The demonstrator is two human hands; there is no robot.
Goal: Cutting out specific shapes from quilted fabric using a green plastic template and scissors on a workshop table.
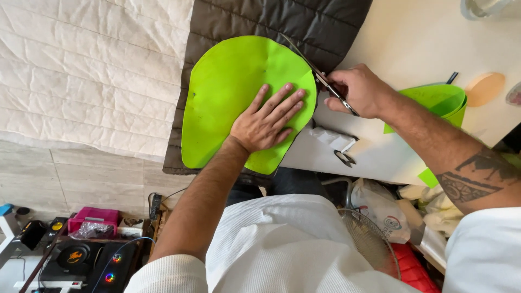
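While I look down past my white top (282, 244), nearest to me are a metal fan guard (372, 239), a printed plastic bag (382, 209) and something red (412, 268) below the bench edge; off to the lower side sit a pink box (93, 217) and dark electronics with small lights (87, 260) on the floor.

Further out, my left hand (266, 120) lies flat, its 4 fingers (285, 103) and thumb spread apart, palm pressed on a bright green sheet (228, 92) with a rounded outline. I hold nothing in that hand; it only pins the sheet down. The sheet rests partly on a dark quilted cloth (271, 21) and partly over the edge of the pale bench (412, 49).

Just beside it, my right hand (358, 89) has its grip closed around the handles of a pair of scissors (320, 76). The blades point away from me and meet the sheet's far right edge; I cannot tell how far apart they stand.

Near the bench edge lie a crumpled white scrap (331, 137) and a small dark clip-like tool (344, 158). Behind my right wrist are more green offcuts (439, 100), then a peach oval piece (484, 88). A white quilted cover (87, 70) lies beyond the dark cloth.
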